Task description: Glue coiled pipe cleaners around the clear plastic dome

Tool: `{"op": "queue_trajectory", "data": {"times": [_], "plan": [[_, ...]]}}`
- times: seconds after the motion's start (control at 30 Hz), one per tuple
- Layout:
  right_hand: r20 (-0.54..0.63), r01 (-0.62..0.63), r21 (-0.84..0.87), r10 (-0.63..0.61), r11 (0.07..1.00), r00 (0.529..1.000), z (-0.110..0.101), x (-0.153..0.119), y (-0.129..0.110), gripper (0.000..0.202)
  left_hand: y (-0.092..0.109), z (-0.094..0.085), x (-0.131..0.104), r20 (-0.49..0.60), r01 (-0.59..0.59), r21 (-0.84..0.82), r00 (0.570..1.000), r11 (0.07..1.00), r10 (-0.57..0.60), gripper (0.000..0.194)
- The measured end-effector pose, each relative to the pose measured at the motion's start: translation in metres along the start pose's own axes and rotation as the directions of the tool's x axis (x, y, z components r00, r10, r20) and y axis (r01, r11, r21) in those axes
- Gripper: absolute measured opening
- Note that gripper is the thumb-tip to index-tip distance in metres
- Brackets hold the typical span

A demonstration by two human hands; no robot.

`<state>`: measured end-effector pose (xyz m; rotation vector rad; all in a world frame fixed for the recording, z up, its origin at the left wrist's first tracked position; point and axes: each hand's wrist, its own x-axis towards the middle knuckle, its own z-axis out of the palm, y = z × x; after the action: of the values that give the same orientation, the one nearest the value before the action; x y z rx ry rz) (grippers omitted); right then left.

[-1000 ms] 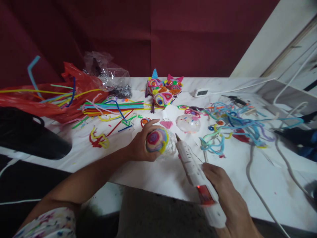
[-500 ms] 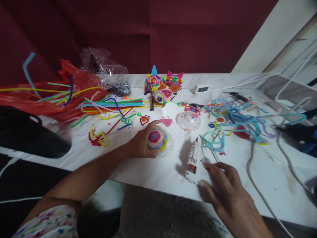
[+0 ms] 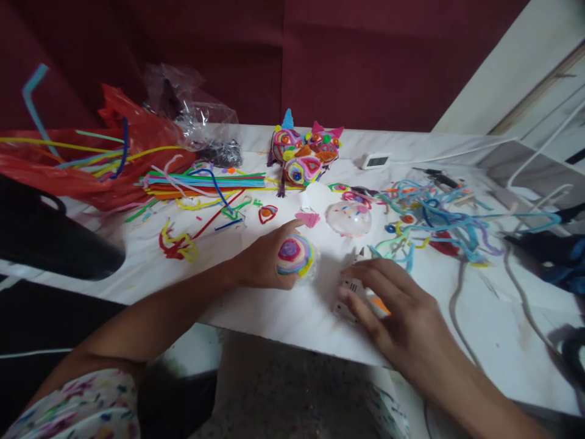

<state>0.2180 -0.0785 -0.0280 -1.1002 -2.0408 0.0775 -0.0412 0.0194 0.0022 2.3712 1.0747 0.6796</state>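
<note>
My left hand point(image 3: 267, 259) is closed around the left side of a clear dome wrapped in a spiral of coloured pipe cleaners point(image 3: 295, 257), which rests on the white table. My right hand point(image 3: 402, 311) reaches over a white hot glue gun point(image 3: 350, 289), fingers curled across its body. The gun's orange trigger point(image 3: 379, 305) shows under the palm, and its dark nozzle points away from me. Just beyond the left hand lies a pink fan-shaped piece point(image 3: 308, 218). A second clear dome with coloured specks point(image 3: 350, 218) sits behind the gun.
Several finished colourful animal heads point(image 3: 306, 152) stand at the back. Tangled blue pipe cleaners point(image 3: 429, 207) lie on the right, near grey cables point(image 3: 521, 292). On the left are a pipe-cleaner bundle point(image 3: 205, 183), a red plastic bag point(image 3: 114, 122) and a black container point(image 3: 55, 238).
My right hand has moved up and left, from beside the glue gun to over it, covering much of its body. The left hand keeps its grip on the dome.
</note>
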Motion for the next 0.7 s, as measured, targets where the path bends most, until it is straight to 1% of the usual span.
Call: {"op": "queue_trajectory", "data": {"times": [0.1,0.2,0.33,0.47,0.7], "plan": [[0.141,0.064,0.037,-0.069,0.997,0.988,0.012,0.033,0.001,0.016,0.002,0.001,0.0,-0.008,-0.026,0.017,1.0,1.0,0.026,0.096],[0.221,0.069,0.022,-0.072,0.997,0.973,0.024,0.05,0.009,0.017,0.002,0.003,-0.001,-0.018,-0.038,0.039,0.999,0.999,0.039,0.094],[0.256,0.067,0.022,-0.07,0.998,0.964,0.032,0.054,0.019,0.024,0.0,0.005,0.0,-0.005,-0.052,0.048,0.999,0.998,0.052,0.095],[0.258,0.047,0.033,-0.054,0.998,0.965,0.033,0.053,0.024,0.023,0.0,0.005,0.0,-0.004,-0.044,0.038,0.999,0.998,0.044,0.095],[0.297,-0.055,0.084,0.028,0.995,0.954,0.039,0.054,0.032,0.021,0.001,0.006,0.002,0.009,-0.021,0.026,1.0,0.999,0.021,0.094]]}}
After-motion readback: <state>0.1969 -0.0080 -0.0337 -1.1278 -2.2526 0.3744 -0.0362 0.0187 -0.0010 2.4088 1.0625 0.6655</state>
